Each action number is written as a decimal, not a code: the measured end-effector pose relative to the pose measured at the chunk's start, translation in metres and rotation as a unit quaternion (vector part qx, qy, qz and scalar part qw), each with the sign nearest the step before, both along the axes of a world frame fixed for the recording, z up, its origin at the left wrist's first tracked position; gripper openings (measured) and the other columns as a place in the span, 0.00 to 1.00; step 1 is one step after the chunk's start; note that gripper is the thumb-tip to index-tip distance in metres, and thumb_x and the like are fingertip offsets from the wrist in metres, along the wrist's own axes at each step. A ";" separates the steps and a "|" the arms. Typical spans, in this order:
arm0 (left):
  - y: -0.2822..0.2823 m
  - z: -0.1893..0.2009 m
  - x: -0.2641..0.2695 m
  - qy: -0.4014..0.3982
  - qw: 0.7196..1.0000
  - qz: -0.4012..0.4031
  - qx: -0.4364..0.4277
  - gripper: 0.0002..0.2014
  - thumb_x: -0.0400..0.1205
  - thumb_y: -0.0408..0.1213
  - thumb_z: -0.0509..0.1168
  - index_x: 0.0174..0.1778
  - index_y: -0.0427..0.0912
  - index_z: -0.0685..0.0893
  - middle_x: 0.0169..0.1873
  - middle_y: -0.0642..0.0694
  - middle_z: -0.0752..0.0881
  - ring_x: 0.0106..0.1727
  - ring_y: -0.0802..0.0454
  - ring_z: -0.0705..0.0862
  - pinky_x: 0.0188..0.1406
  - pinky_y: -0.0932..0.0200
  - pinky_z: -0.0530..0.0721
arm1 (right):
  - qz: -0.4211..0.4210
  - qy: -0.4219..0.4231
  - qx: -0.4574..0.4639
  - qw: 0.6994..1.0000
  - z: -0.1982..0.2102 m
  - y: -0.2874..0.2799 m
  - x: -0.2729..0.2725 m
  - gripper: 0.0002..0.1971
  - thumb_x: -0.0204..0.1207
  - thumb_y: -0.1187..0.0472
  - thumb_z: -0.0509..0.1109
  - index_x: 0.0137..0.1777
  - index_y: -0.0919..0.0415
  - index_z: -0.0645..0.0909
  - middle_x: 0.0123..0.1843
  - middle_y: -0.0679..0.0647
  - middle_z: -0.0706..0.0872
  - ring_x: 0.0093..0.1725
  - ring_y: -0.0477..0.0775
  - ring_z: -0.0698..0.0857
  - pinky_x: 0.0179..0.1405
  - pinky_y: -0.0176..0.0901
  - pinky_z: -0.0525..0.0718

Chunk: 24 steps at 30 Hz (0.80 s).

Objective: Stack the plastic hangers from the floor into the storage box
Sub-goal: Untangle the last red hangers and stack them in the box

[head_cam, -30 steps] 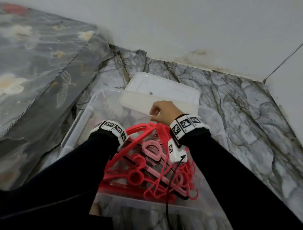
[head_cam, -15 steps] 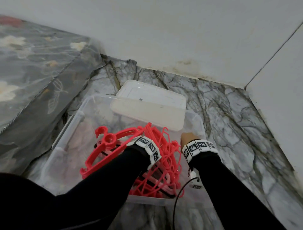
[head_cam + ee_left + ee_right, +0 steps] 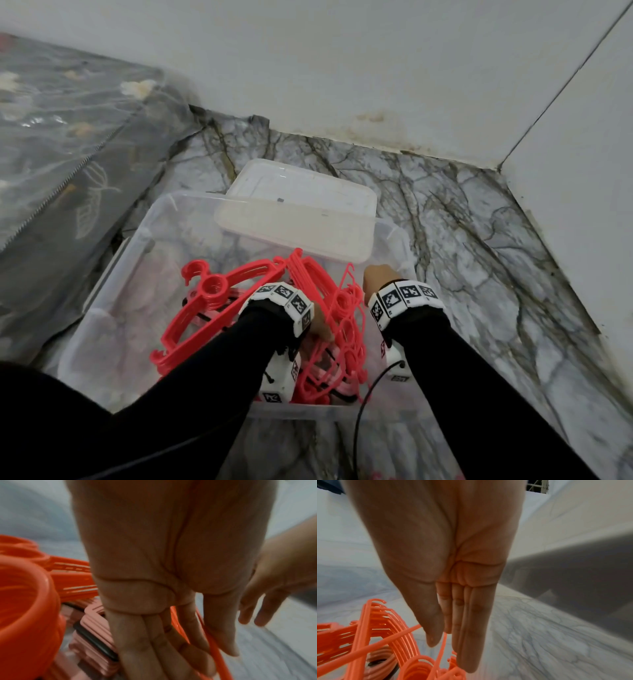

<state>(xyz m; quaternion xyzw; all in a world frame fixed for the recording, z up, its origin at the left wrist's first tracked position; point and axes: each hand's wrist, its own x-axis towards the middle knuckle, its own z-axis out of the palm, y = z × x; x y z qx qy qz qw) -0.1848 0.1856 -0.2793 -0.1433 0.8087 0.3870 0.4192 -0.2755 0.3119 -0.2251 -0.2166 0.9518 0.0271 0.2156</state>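
Observation:
A clear plastic storage box (image 3: 102, 294) stands on the marble floor. Thick red hangers (image 3: 219, 308) lie tilted in its left half, and a bundle of thin red hangers (image 3: 342, 325) stands on edge at its right. Pink hangers (image 3: 92, 628) lie underneath. My left hand (image 3: 320, 325) is down among the hangers, its fingers (image 3: 154, 642) straight against the thin ones. My right hand (image 3: 376, 279) hangs just right of the bundle by the box's right wall, with straight fingers (image 3: 467, 628) and one thin hanger bar (image 3: 385, 641) crossing near the thumb.
The box's translucent lid (image 3: 301, 212) leans on the far rim. A grey flowered mattress (image 3: 68, 154) borders the floor at left. White walls (image 3: 376, 68) meet in a corner behind and to the right. A black cable (image 3: 358, 428) hangs from my right wrist.
My left arm has swung from the box's left side to the middle of the hangers. The right hand dropped from near the lid to the right wall. The thick hangers shifted left.

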 end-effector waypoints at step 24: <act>-0.038 0.006 0.019 0.038 0.971 0.128 0.200 0.11 0.81 0.21 0.64 0.59 0.29 0.83 0.29 0.48 0.89 0.26 0.56 0.87 0.28 0.62 0.88 | -0.077 0.001 -0.032 0.997 0.013 -0.007 0.009 0.16 0.85 0.68 0.58 0.70 0.72 0.66 0.70 0.67 0.77 0.69 0.63 0.79 0.63 0.49 0.76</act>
